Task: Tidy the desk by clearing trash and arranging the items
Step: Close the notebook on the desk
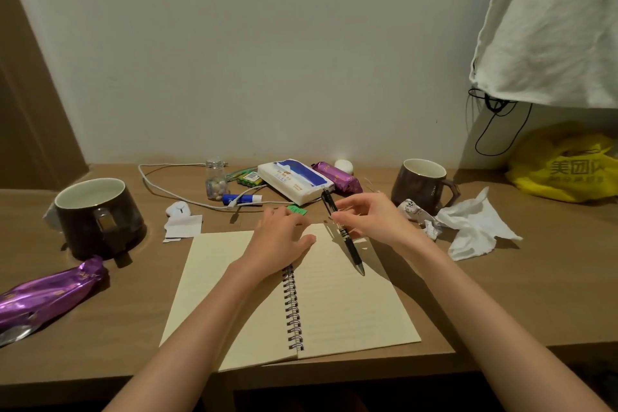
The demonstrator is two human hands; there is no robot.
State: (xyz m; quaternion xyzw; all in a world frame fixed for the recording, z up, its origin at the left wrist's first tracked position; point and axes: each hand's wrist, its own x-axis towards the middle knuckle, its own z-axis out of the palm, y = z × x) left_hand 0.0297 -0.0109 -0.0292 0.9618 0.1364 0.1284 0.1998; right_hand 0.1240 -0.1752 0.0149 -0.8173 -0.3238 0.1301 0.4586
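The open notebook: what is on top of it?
The left hand rests flat on the notebook, hiding the upper spiral. The right hand holds a black pen over the right page.

Left arm point(187, 334): bare, reaching from the lower edge toward centre, wrist straight.
Left hand point(281, 239): palm down, fingers extended and close together, thumb spread toward the right, resting flat on notebook point(351, 304).
Right arm point(485, 304): bare, entering from the lower right corner, angled inward.
Right hand point(371, 217): back facing up, thumb and forefinger pinching pen point(349, 244) below its top end, other fingers loosely curled.
Hands near each other, not touching.
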